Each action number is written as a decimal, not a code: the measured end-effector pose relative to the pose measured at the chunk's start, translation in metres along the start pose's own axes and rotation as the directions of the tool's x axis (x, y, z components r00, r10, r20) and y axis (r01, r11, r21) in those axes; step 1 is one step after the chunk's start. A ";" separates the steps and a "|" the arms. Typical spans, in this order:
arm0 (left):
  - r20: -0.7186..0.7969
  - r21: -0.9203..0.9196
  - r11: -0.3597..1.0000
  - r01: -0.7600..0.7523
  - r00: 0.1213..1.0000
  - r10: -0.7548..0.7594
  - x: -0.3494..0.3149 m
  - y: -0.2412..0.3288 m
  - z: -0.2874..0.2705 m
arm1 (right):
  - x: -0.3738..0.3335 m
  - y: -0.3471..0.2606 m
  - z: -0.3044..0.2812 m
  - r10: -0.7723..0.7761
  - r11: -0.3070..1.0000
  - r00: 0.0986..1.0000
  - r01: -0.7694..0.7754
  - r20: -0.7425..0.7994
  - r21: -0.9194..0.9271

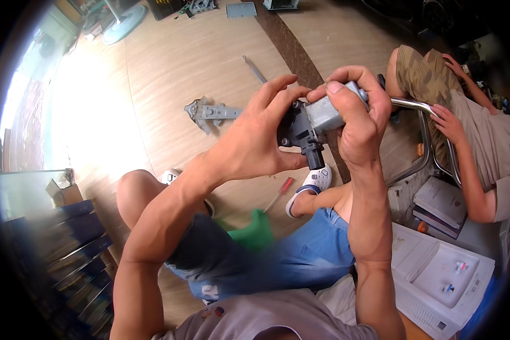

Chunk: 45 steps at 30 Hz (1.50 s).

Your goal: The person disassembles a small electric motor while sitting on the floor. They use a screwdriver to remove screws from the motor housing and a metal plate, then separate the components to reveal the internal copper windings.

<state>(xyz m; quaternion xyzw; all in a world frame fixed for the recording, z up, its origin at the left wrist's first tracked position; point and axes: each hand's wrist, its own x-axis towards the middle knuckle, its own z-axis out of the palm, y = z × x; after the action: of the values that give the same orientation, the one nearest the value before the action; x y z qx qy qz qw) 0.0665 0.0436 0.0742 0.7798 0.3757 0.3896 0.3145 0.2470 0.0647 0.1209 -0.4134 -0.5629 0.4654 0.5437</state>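
Between my two hands, raised over my lap, is a small electric gear motor [326, 115] with a silver metal can and a black plastic gear housing and connector. My left hand [246, 139] wraps the black housing, thumb below near the connector and fingers above. Around the silver can curls my right hand [357, 122], with its thumb pressed on top. Beyond my left hand a grey metal bracket with a rail [212, 111] lies on the floor, partly hidden by that hand. A screwdriver [280, 192] with a red handle rests on the floor between my feet.
To my right another person [470, 124] sits, one hand on a metal chair frame [425, 130]. A white water dispenser [442, 277] and stacked books [441, 204] are at lower right. A blue rack [76, 243] stands left; a green object [255, 231] is by my legs.
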 end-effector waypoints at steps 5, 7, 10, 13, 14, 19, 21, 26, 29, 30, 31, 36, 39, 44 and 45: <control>-0.097 -0.053 0.995 0.086 0.991 -0.091 -0.003 -0.001 0.019 | -0.003 0.005 0.007 -0.035 0.998 0.999 0.037 0.029 -0.045; -0.124 -0.019 0.993 0.114 0.986 -0.116 -0.003 0.005 0.019 | -0.005 0.001 0.012 -0.027 0.999 1.000 0.027 0.003 -0.031; -0.121 -0.007 0.984 0.175 0.977 -0.175 -0.003 0.010 0.017 | -0.005 -0.002 0.016 -0.017 0.999 0.999 0.017 -0.030 -0.030; -0.178 0.015 0.995 0.100 0.979 -0.096 -0.004 0.007 0.018 | -0.005 -0.002 0.019 -0.005 0.998 1.000 0.004 -0.027 -0.055; -0.175 0.031 0.995 0.094 0.981 -0.087 -0.004 0.008 0.017 | -0.004 -0.003 0.019 0.008 0.998 1.000 -0.010 -0.021 -0.069; -0.120 -0.007 0.992 0.128 0.984 -0.128 -0.004 0.010 0.015 | -0.001 -0.002 0.020 0.076 0.997 0.997 -0.077 -0.021 -0.029; -0.102 -0.027 0.985 0.168 0.980 -0.170 -0.006 0.010 0.019 | -0.001 0.000 0.030 0.079 0.997 0.996 -0.079 -0.038 -0.008; -0.183 0.040 0.995 0.092 0.980 -0.084 -0.007 -0.004 0.025 | 0.003 0.006 0.037 0.111 0.955 0.992 -0.088 -0.066 0.284; -0.153 0.064 0.995 0.073 0.986 -0.063 -0.006 -0.004 0.024 | 0.003 0.004 0.034 0.131 0.938 0.991 -0.111 -0.041 0.328; -0.147 0.059 0.997 0.059 0.988 -0.050 -0.006 -0.003 0.023 | 0.003 0.003 0.033 0.133 0.938 0.990 -0.111 -0.045 0.330; -0.143 0.058 0.997 0.058 0.989 -0.050 -0.005 -0.001 0.022 | 0.003 0.001 0.031 0.153 0.929 0.987 -0.130 -0.040 0.346; -0.115 0.063 0.997 0.051 0.992 -0.044 -0.004 0.000 0.021 | 0.003 0.001 0.029 0.169 0.893 0.985 -0.140 -0.029 0.427; -0.147 0.102 0.994 -0.047 0.987 0.062 -0.005 -0.006 0.022 | 0.004 -0.004 0.028 0.204 0.861 0.978 -0.162 -0.036 0.482; -0.169 0.082 0.993 -0.079 0.981 0.092 -0.005 -0.004 0.024 | 0.003 -0.011 0.027 0.247 0.883 0.969 -0.223 -0.004 0.413; -0.168 0.069 0.995 -0.074 0.982 0.085 -0.005 -0.003 0.024 | 0.002 -0.012 0.027 0.245 0.884 0.969 -0.221 -0.006 0.411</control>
<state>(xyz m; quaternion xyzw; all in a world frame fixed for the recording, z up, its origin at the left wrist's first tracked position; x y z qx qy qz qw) 0.0837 0.0362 0.0575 0.7673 0.3818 0.4553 0.2412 0.2206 0.0622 0.1336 -0.3689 -0.3838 0.6223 0.5739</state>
